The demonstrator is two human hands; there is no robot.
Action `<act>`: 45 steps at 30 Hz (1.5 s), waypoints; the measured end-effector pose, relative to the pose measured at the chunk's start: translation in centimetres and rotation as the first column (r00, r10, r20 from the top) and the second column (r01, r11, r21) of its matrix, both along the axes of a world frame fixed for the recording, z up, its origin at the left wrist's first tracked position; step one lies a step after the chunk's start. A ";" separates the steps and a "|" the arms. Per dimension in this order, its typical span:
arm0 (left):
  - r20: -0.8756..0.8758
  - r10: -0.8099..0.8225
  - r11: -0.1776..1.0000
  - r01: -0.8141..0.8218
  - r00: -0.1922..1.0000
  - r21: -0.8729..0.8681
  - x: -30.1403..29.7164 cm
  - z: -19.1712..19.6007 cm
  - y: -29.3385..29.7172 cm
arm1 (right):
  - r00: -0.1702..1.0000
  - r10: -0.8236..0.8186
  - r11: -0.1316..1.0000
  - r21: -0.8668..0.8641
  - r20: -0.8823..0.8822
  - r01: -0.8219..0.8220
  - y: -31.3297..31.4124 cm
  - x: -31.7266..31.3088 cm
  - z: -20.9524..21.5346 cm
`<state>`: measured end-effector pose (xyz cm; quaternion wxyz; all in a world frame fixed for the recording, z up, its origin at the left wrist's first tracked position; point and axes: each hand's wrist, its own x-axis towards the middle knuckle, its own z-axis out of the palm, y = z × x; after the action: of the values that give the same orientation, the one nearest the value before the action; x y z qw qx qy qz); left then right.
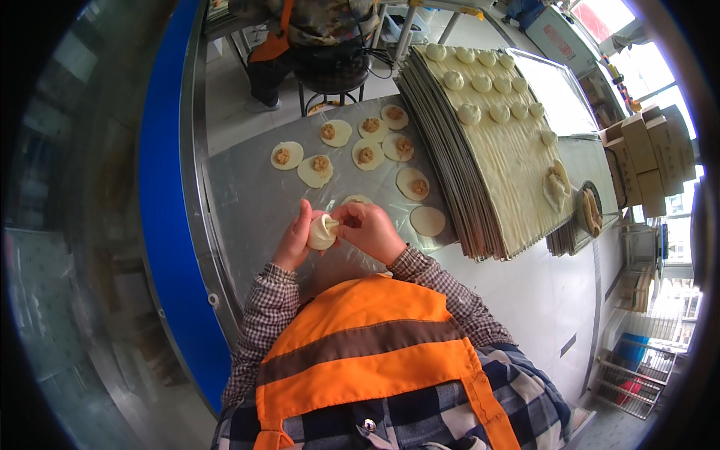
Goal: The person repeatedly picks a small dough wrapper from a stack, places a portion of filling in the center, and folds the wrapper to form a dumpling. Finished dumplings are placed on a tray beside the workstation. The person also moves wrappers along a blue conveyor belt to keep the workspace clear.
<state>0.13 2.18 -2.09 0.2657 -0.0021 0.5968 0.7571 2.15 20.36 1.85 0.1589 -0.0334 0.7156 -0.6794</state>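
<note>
Left hand [292, 240] cups, right hand [372, 231] pinches the dough [321, 235]

The dough sits just above the counter [244, 184], towards its near edge. The left hand is half curled round it, thumb upright, probably to hold it steady without squashing it. The right hand's thumb and fingertips are drawn together at the rim, a grip that suits gathering soft folds; whether filling lies inside is hidden.

Eight rounds [286, 156] with filling lie flat between the counter's middle and its far and right edges, most apart, some touching, seemingly to stay within reach and not stick. A bare round [427, 220] lies by the right edge, and another [355, 200] is partly hidden behind the right hand.

The tray stack [439, 154] stands along the counter's right edge, likely for a short carry. Buns [469, 114] sit in rows towards the top tray's far end, mostly spaced, perhaps to keep their shape.
</note>
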 end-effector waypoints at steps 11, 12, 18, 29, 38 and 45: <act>0.026 -0.009 0.987 0.005 1.000 0.161 0.6 0.8 1.0 | 0.985 -0.104 0.990 0.083 -0.135 0.116 0.1 0.3 -0.4; -0.105 0.029 0.996 -0.020 0.994 0.086 0.7 0.9 1.1 | 0.990 -0.110 0.992 0.055 -0.083 0.115 0.2 0.4 -0.4; -0.044 0.004 0.999 -0.007 0.999 -0.054 1.0 1.2 0.4 | 0.643 0.126 0.905 0.353 -0.755 0.238 0.2 0.2 -0.5; -0.109 0.098 0.985 -0.113 0.989 -0.133 0.9 1.4 1.6 | 0.749 0.106 0.921 0.348 -0.654 0.174 0.0 0.6 0.4; 0.290 -0.044 0.985 -0.008 0.956 0.175 1.0 0.6 2.7 | 0.721 0.111 0.886 0.397 -0.684 0.240 0.4 2.1 0.0; 0.494 -0.517 0.784 0.156 0.699 0.600 0.1 1.5 6.5 | 0.682 0.200 0.888 0.424 -0.704 0.178 5.9 3.7 1.8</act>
<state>0.25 8.73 -0.57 0.5808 -0.0729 0.2346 0.7761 5.85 26.22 3.62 -0.1326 -0.2673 0.8580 -0.4182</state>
